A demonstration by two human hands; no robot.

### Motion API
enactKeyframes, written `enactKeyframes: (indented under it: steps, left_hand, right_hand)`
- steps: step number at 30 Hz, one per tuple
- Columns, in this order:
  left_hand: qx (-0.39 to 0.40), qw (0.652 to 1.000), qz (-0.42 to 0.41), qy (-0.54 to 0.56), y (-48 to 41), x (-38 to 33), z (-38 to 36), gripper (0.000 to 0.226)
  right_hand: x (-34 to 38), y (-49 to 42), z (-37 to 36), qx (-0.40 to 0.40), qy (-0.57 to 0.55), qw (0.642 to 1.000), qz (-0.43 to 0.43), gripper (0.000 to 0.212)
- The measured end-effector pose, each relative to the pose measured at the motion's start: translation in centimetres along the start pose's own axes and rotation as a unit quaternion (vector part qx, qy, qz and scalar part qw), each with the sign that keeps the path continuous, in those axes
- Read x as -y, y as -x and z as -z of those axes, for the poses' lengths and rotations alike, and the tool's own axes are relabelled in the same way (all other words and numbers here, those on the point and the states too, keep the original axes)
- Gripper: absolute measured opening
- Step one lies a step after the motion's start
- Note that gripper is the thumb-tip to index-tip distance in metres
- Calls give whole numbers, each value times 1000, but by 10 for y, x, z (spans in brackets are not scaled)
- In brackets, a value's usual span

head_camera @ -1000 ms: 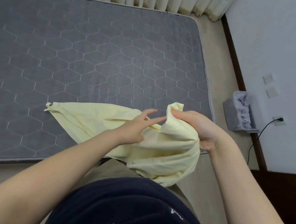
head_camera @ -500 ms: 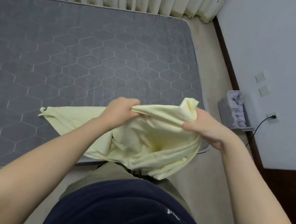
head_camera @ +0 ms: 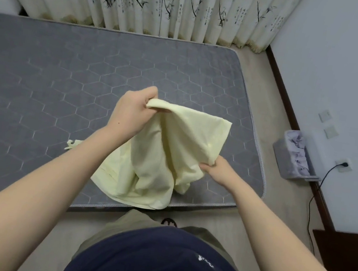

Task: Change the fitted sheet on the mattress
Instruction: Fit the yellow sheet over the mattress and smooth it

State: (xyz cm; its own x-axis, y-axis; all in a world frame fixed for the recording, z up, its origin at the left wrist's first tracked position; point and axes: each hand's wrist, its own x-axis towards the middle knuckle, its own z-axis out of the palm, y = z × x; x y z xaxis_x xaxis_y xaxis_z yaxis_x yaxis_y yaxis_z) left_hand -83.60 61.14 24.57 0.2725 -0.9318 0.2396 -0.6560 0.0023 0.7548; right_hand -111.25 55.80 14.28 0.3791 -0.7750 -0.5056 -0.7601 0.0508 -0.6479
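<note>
A bare grey mattress (head_camera: 69, 86) with a hexagon quilt pattern lies on the floor in front of me. A pale yellow sheet (head_camera: 170, 152) hangs bunched over its near right part. My left hand (head_camera: 133, 114) grips the sheet's upper edge and holds it raised above the mattress. Lower and to the right, my right hand (head_camera: 218, 170) pinches another part of the same sheet. A loose corner of the sheet (head_camera: 72, 143) rests on the mattress under my left forearm.
Patterned curtains (head_camera: 147, 0) hang behind the mattress's far edge. A grey basket (head_camera: 293, 158) with cloth in it stands against the right wall, by a socket with a black cable (head_camera: 319, 186). Dark wooden furniture (head_camera: 345, 257) is at the lower right.
My left hand closed on the sheet and lifted its edge up and away. My right hand moved down along the cloth. The view tilted up, showing more curtain.
</note>
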Motion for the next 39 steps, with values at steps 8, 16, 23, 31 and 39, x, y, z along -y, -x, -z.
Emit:
enactKeyframes:
  steps: [8,16,23,31,39]
  left_hand:
    - [158,962,159,-158,-10,29,52,44]
    - [335,896,267,118,33,43,25,55]
    - [229,922,273,153,49,34,0,32]
    - [177,933,234,211,51,9,6,16]
    - [-8,932,219,290,19,-11,59,16]
  right_hand:
    - [50,1,-9,-125,-292,945,79,29]
    - [140,37,-9,78,-136,963,219,25]
    - [139,47,-20,165,-132,954,214,11]
    - [78,18,-52,117,122,983,70,54]
    - [23,8,-85,194,165,966,-39,32]
